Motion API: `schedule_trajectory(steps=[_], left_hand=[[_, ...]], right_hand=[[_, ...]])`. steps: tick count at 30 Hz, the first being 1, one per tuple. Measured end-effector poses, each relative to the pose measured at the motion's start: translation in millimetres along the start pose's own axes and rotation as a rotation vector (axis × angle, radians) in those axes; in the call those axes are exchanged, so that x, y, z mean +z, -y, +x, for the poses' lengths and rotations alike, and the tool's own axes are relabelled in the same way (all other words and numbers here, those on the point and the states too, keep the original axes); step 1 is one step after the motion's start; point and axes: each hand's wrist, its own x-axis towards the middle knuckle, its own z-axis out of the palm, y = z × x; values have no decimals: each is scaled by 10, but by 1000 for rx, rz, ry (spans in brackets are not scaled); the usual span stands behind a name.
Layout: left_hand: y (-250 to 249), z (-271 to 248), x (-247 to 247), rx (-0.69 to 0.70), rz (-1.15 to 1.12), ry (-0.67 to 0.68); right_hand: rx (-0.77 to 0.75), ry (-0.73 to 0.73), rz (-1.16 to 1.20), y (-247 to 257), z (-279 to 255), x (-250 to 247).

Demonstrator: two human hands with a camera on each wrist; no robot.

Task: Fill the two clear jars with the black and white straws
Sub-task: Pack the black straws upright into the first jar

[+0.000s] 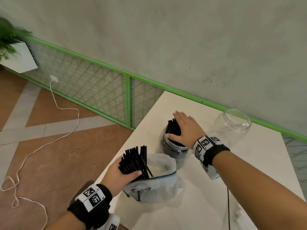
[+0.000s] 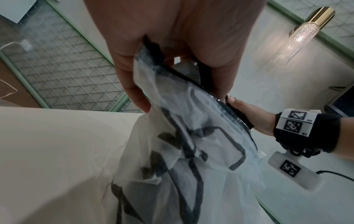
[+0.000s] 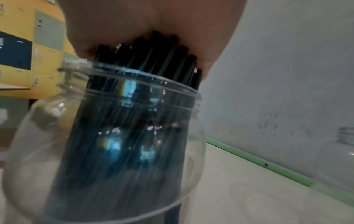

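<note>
A clear jar (image 1: 172, 151) (image 3: 114, 136) packed with black straws (image 1: 173, 128) (image 3: 149, 57) stands on the white table (image 1: 240, 171). My right hand (image 1: 184, 128) (image 3: 153, 18) lies flat on the straw tops, fingers straight, thumb at the rim. My left hand (image 1: 123, 173) (image 2: 172, 37) grips a second bundle of black straws (image 1: 134, 160), which sticks up out of a translucent plastic bag (image 1: 157, 186) (image 2: 191, 151) near the table's left edge. A second clear jar (image 1: 232, 128) (image 3: 341, 151) stands at the back right with only a small white bit inside.
A black cable (image 1: 228, 206) runs across the table's near side. The table's left edge drops to a tiled floor with a white cord (image 1: 54, 100). A green wire fence (image 1: 93, 87) and a wall lie behind. A white planter (image 1: 18, 58) hangs far left.
</note>
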Motion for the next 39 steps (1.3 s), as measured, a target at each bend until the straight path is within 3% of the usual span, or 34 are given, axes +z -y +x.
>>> schedule_trajectory(steps=[2,6,13,23,28,39], left_hand=[[-4,-2,-5,5,1,3],[-2,8,-23,6,15,5],[-4,26,-29,2,22,17],[-19,43,-14,11,41,15],[5,50,-17,3,38,12],[-8,-8,-13,27,63,20]], right_hand=[[-53,-31,-43,3,22,6],[-93,45,35,56,115,-29],[-26,-364,350,63,68,58],[121,-65,57,87,125,-5],[202,-53,91,126,100,-10],[167,-41,219,81,140,4]])
